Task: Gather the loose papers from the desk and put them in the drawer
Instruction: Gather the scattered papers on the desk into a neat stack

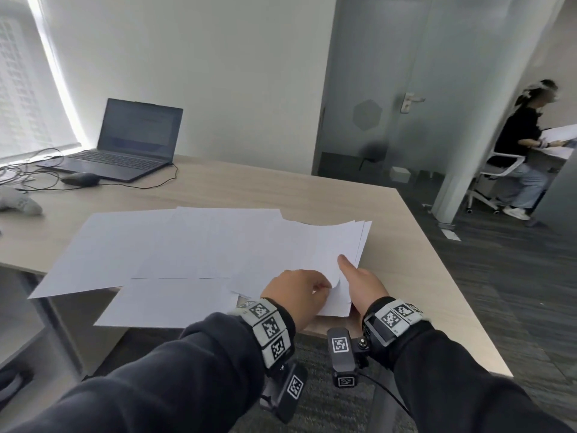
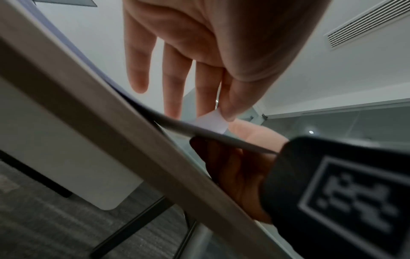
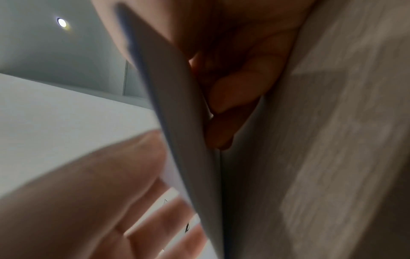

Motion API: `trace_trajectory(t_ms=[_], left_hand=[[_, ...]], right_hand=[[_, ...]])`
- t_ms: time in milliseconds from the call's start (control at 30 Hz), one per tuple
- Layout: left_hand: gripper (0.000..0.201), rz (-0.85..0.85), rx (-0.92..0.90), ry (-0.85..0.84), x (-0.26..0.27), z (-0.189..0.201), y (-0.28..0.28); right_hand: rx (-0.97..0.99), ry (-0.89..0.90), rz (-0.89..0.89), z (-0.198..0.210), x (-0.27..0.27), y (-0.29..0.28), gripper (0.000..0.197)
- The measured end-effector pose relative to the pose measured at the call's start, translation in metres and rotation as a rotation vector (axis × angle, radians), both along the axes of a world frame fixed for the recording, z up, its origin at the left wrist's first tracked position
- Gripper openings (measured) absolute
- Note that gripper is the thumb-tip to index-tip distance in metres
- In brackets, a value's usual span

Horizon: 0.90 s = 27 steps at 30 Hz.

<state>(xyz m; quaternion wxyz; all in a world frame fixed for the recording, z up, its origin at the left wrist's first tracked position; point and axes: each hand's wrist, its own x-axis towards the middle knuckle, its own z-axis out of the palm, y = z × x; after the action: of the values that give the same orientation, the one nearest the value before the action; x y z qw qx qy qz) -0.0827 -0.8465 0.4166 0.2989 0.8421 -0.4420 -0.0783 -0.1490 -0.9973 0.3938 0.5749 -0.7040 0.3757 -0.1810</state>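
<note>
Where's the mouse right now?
Head view, far left of the desk: the mouse sits just in front of the laptop, among the cables.

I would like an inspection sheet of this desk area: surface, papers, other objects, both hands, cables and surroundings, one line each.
Surface: light wood-grain desk, sheets overhanging its near edge.
Job's things: loose white paper sheets spread overlapping; small stack at right; drawer not seen.
Clutter: open black laptop, dark mouse, grey game controller.
Grippers: left hand pinches a sheet corner; right hand grips the stack, thumb on top, fingers beneath.
Cables: black wires tangled beside the laptop.
Surroundings: frosted glass door, dark carpet, seated person on a white chair beyond.
</note>
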Motion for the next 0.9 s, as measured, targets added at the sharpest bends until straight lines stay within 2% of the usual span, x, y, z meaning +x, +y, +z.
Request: trace_trajectory(t_ms=[100,200,300,367,500,633,733,900], left_hand=[[0.028,-0.030,-0.019,0.019,-0.003,-0.007,0.002],[0.042,-0.059,0.009,0.023,0.007,-0.012,0.017],[0.059,-0.001,0.065,-0.076,0.030,-0.015,0.039],[0.071,0.075,0.146,-0.131,0.048,-0.018,0.054],[0.084,0.210,0.342,-0.118,0.072,-0.028,0.077],[0.088,0.279,0.399,-0.196,0.079,-0.032,0.091],[0.082,0.306,0.444,-0.233,0.081,-0.031,0.097],[0.084,0.290,0.467,-0.171,0.091,-0.033,0.096]], right_hand=[[0.042,-0.065,0.011,-0.006,0.001,0.000,0.026],[0.051,-0.050,0.001,-0.008,0.002,-0.002,0.024],[0.072,-0.102,-0.041,-0.011,0.004,-0.007,0.010],[0.119,-0.163,-0.108,-0.012,0.002,-0.009,0.012],[0.216,-0.272,-0.201,-0.009,-0.004,-0.006,0.012],[0.244,-0.296,-0.225,-0.010,-0.008,-0.007,0.009],[0.251,-0.322,-0.226,-0.008,-0.011,-0.003,0.011],[0.191,-0.271,-0.130,-0.004,-0.012,0.001,0.015]])
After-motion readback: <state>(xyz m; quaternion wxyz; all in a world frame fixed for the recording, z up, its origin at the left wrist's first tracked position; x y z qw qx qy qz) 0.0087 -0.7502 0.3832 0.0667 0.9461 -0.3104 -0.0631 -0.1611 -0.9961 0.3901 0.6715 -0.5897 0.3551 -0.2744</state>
